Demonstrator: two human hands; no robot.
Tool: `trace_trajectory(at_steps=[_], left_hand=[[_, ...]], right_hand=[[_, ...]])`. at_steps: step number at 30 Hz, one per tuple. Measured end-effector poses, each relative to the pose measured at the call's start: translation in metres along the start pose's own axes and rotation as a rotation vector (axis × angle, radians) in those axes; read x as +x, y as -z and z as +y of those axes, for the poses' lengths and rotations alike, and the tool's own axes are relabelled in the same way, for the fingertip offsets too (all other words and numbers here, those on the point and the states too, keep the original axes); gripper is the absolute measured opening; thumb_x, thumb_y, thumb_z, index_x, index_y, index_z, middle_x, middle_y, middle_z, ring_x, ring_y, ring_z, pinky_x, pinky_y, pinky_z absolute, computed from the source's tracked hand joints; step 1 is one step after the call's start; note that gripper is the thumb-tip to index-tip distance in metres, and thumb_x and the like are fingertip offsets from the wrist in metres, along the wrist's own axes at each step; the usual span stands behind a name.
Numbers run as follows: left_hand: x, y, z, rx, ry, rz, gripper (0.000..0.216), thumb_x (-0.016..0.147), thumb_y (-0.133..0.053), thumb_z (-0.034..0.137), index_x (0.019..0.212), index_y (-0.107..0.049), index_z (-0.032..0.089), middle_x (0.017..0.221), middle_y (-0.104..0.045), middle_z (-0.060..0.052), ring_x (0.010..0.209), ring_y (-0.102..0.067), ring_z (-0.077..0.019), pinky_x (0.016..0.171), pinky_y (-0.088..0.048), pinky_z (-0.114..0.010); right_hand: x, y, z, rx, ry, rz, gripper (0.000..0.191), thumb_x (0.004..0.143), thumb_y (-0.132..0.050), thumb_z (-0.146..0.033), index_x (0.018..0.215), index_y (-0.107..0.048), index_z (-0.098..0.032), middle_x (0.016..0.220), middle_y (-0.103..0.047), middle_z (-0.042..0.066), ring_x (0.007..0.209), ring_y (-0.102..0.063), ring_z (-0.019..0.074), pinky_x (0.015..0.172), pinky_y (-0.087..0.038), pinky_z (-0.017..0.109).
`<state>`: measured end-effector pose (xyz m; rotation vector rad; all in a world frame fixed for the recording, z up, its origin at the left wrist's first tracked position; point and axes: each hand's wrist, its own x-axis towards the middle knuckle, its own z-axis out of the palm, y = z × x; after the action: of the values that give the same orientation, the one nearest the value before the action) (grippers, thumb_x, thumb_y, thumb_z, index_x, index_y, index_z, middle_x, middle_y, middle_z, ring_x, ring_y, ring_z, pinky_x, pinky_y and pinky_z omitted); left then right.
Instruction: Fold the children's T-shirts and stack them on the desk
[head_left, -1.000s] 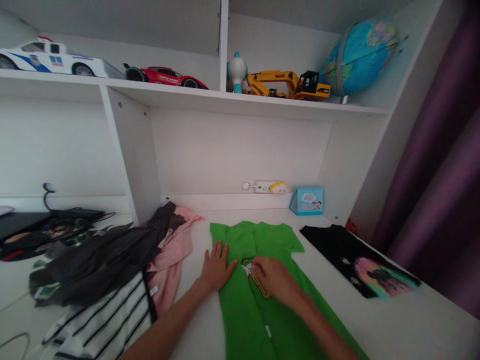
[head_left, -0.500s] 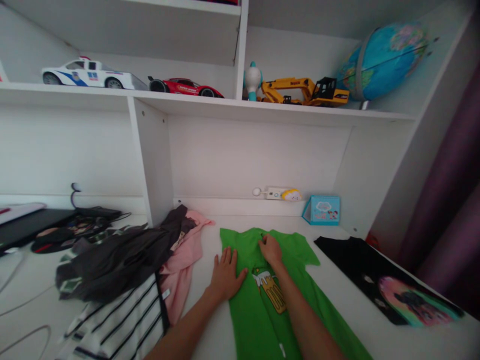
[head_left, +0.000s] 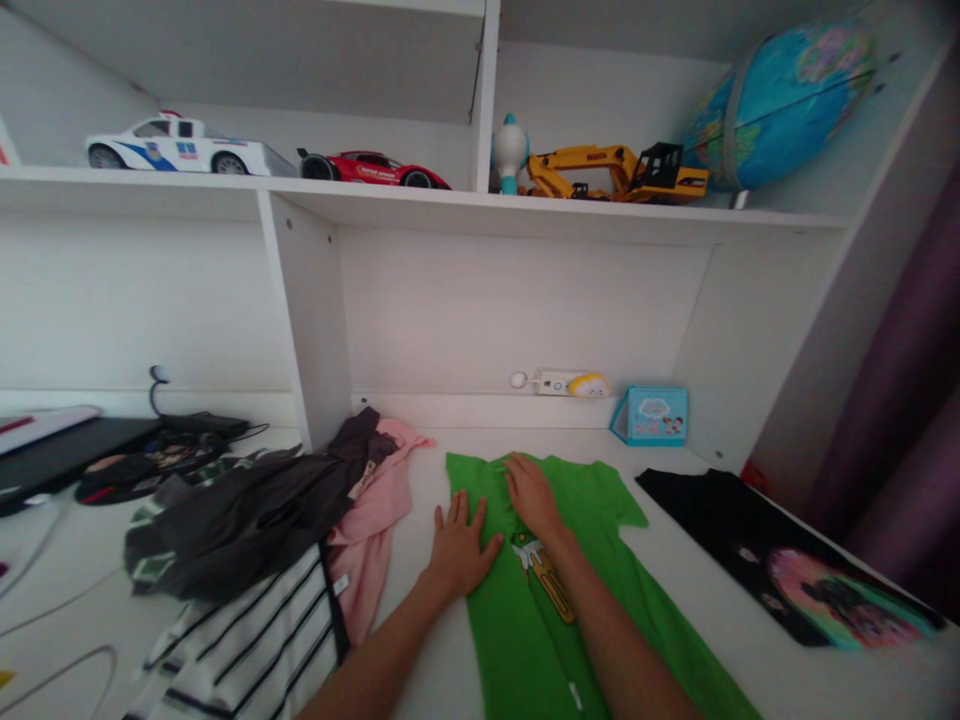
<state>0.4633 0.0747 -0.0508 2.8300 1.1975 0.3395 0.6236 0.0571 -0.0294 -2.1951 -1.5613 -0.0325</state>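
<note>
A green T-shirt (head_left: pixel 592 500) with a beer-mug print (head_left: pixel 553 585) lies spread on the white desk, its collar toward the back. My left hand (head_left: pixel 461 550) rests flat with fingers spread on the shirt's left edge. Near the collar, my right hand (head_left: pixel 531 495) lies on the fabric with its fingers stretched out, and its forearm covers part of the print. To the right is a folded black T-shirt (head_left: pixel 697 510) with a colourful print.
On the left are a dark grey garment (head_left: pixel 247 520), a pink garment (head_left: pixel 382 520) and a striped garment (head_left: pixel 259 640), heaped together. A blue desk calendar (head_left: pixel 656 415) and a power strip (head_left: pixel 556 382) sit at the back. Toy vehicles and a globe (head_left: pixel 787 105) occupy the shelf above.
The fingers of my right hand have gone from a pinch near the collar to lying stretched out on the shirt. My left hand stays in place. The view has shifted slightly.
</note>
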Motion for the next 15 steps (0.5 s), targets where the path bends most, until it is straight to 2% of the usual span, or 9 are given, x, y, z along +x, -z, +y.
trace_trajectory(at_steps=[2,7,9,12,15], left_hand=[[0.0,-0.001,0.0,0.001,-0.003,0.001,0.067,0.083,-0.013,0.058,0.136,-0.022,0.019,0.139,-0.023,-0.014,0.129,-0.011,-0.0297,0.099,-0.011,-0.053],[0.002,0.003,-0.001,0.028,-0.024,0.008,0.064,0.083,-0.016,0.056,0.133,-0.029,0.019,0.136,-0.031,-0.015,0.127,-0.019,-0.0307,0.099,-0.01,-0.054],[0.01,0.008,-0.001,0.049,0.0,0.02,0.059,0.085,-0.017,0.05,0.131,-0.033,0.017,0.135,-0.033,-0.015,0.125,-0.025,-0.0301,0.099,-0.011,-0.053],[0.031,0.014,-0.001,0.08,0.043,0.089,0.056,0.087,-0.019,0.042,0.132,-0.03,0.01,0.137,-0.027,-0.017,0.126,-0.022,-0.0285,0.1,-0.016,-0.047],[0.055,0.012,-0.005,0.063,0.047,0.071,0.062,0.085,-0.021,0.048,0.134,-0.024,0.009,0.139,-0.021,-0.018,0.128,-0.016,-0.0293,0.099,-0.018,-0.044]], right_hand=[[0.001,-0.005,-0.006,0.0,0.087,-0.104,0.041,0.087,-0.031,-0.034,0.126,-0.04,-0.024,0.137,-0.031,0.004,0.127,-0.021,0.0172,0.102,-0.016,0.035],[-0.003,-0.001,-0.01,0.002,0.119,-0.243,0.053,0.086,-0.028,-0.044,0.133,-0.029,-0.019,0.14,-0.022,0.01,0.129,-0.016,0.0231,0.1,-0.017,0.045],[-0.014,0.008,-0.01,0.011,0.147,-0.256,0.055,0.086,-0.026,-0.046,0.134,-0.026,-0.019,0.142,-0.017,0.009,0.13,-0.013,0.0228,0.1,-0.015,0.046],[-0.043,0.024,-0.003,0.028,0.211,-0.287,0.056,0.084,-0.028,-0.051,0.133,-0.028,-0.023,0.142,-0.019,0.003,0.13,-0.012,0.0197,0.103,-0.012,0.043],[-0.069,0.039,0.024,0.028,0.161,-0.291,0.057,0.082,-0.037,-0.049,0.132,-0.031,-0.023,0.14,-0.025,0.002,0.129,-0.017,0.0185,0.103,-0.016,0.037]])
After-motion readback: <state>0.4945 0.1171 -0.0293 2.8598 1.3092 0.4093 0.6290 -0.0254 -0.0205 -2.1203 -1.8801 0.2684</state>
